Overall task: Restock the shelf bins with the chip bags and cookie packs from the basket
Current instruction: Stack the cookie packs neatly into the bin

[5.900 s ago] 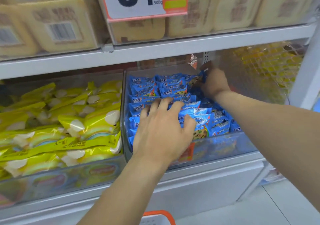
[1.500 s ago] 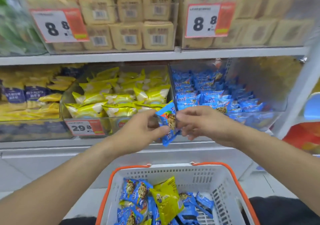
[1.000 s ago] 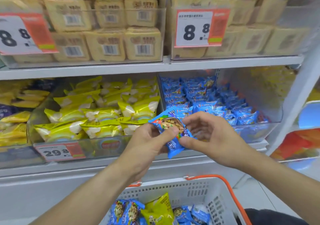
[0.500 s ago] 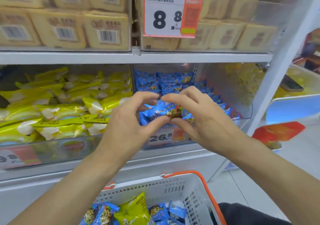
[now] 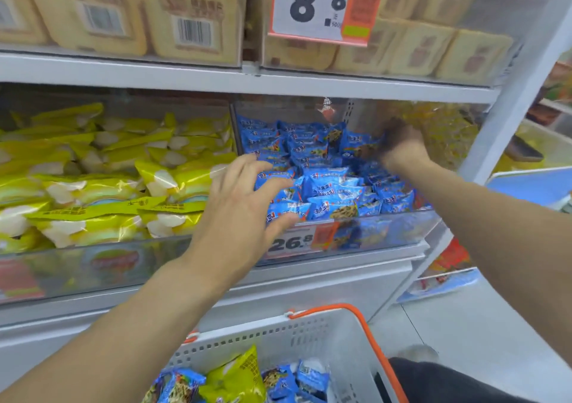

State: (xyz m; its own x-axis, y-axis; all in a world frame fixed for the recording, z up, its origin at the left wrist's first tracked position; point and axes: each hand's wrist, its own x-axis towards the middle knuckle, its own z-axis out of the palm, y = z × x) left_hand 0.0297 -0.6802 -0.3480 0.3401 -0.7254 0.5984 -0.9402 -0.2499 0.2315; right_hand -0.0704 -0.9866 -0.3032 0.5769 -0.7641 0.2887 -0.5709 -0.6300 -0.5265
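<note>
The clear bin [image 5: 390,230] of blue cookie packs [image 5: 328,186] sits on the middle shelf, right of the bin of yellow chip bags [image 5: 123,170]. My left hand [image 5: 244,207] hovers with spread fingers over that bin's front left corner, thumb at the front wall, holding nothing. My right hand [image 5: 402,145] reaches deep into the back right of the bin, fingers curled down on a blue cookie pack [image 5: 360,148]; its fingertips are hidden. Below, the white basket [image 5: 309,334] with an orange rim holds blue cookie packs [image 5: 182,384] and a yellow chip bag [image 5: 238,378].
The shelf above carries beige packs [image 5: 192,21] behind an 8.8 price tag [image 5: 318,6]. A 26.8 tag [image 5: 294,243] hangs on the cookie bin's front. A white shelf post [image 5: 510,99] stands right of the bin, with another shelf beyond it.
Both hands held one cookie pack in front of the bin. Now the right hand has carried it to the bin's back right, and the left hand has let go and spread open.
</note>
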